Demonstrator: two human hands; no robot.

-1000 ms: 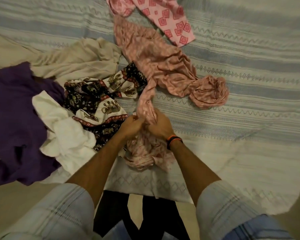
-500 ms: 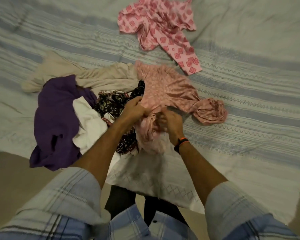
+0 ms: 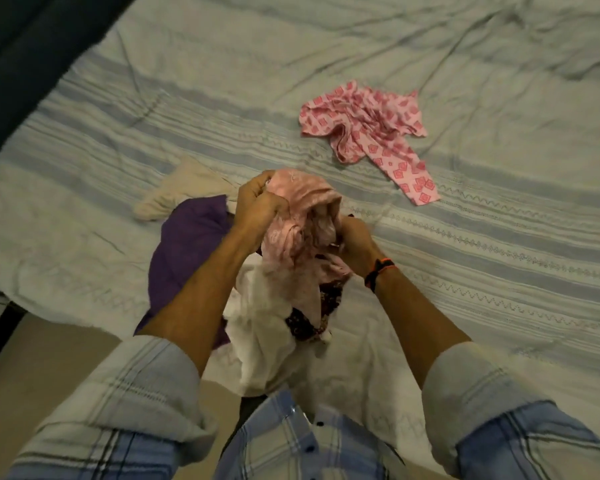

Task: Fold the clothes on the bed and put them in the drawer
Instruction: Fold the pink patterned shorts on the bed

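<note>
Both hands clutch a bunched pale pink patterned garment (image 3: 298, 216), lifted above the bed: the left hand (image 3: 257, 206) grips its upper edge, the right hand (image 3: 355, 247) its lower folds. Under the hands lie a purple cloth (image 3: 187, 244) and a white cloth (image 3: 264, 327); beyond the right hand, a pink square-print garment (image 3: 371, 129) rests on the striped pale blue bedspread (image 3: 499, 237).

Clothes on the striped bed, one garment lifted

A bunched pale pink garment (image 3: 302, 220) hung crumpled above the pile at the bed's (image 3: 499, 254) near edge, where a purple piece (image 3: 187, 251), a white one (image 3: 264, 327), a dark patterned one (image 3: 312, 313) and a beige one (image 3: 181, 188) lay heaped. A pink square-print garment (image 3: 371, 133) lay rumpled well apart, farther up.
</note>
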